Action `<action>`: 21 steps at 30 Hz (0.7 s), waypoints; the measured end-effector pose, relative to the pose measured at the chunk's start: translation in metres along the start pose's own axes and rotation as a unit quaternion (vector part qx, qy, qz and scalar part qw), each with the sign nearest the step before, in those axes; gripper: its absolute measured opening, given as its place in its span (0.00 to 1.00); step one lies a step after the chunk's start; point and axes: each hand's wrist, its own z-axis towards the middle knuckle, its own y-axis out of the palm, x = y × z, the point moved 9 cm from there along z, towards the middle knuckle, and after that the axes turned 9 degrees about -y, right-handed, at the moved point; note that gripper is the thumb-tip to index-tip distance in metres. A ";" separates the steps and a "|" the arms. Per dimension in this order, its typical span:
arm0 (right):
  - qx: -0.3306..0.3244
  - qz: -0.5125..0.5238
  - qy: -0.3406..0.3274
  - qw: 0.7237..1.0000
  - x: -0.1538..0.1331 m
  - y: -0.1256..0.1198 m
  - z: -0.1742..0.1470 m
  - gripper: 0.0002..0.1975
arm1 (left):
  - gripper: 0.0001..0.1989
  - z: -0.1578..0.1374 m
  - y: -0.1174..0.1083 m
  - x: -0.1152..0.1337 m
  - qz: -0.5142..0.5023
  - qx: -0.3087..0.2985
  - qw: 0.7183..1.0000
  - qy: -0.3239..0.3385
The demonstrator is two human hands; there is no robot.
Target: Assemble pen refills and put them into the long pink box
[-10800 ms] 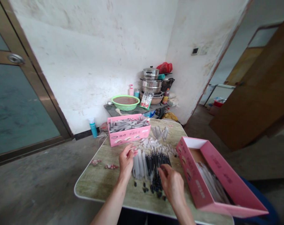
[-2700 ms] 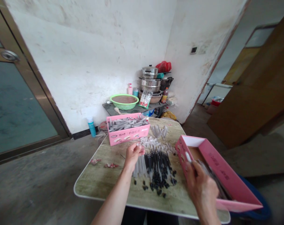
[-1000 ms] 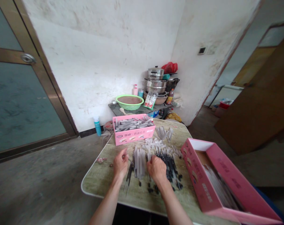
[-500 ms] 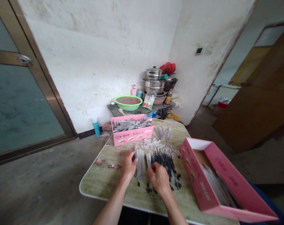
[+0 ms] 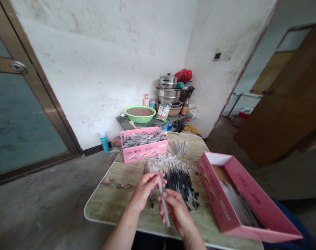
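Fingers (image 5: pixel 152 175) of my left hand (image 5: pixel 142 191) are closed to a narrow pinch on the upper end of a translucent tube (image 5: pixel 164 205). My right hand (image 5: pixel 177 208) is partly closed around the lower half of the same tube, with the thumb on one side and the curled fingers on the other. I cannot tell how firmly either hand grips.

Position of the tube: above the near half of the table (image 5: pixel 108 205), slanted, upper end between 11 and 12 o'clock, lower end between 5 and 6.

Layout, with the tube as clock centre:

- 11 o'clock, close in: a row of pale tubes (image 5: pixel 150 168), partly hidden by my left hand.
- 11 o'clock, farther: a pink box (image 5: pixel 144 152) filled with loose grey-white tubes.
- 12 o'clock: a scatter of small whitish pieces (image 5: pixel 171 160). Just beyond it, toward 1, lies a bundle of clear tubes (image 5: pixel 179 148).
- 2 o'clock: a bank of slim black rods (image 5: pixel 182 184), side by side, near my right hand.
- 3 o'clock: a longer pink carton (image 5: pixel 215 205), open at the top, with pale lengths (image 5: pixel 237 203) lying inside.
- 11 o'clock, beyond the table: a green basin (image 5: pixel 140 119) on a low shelf (image 5: pixel 124 122).
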 end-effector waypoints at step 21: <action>0.039 -0.051 -0.092 0.994 -0.015 0.015 -0.015 0.20 | 0.14 -0.016 0.022 0.002 -0.084 -0.008 0.996 0.002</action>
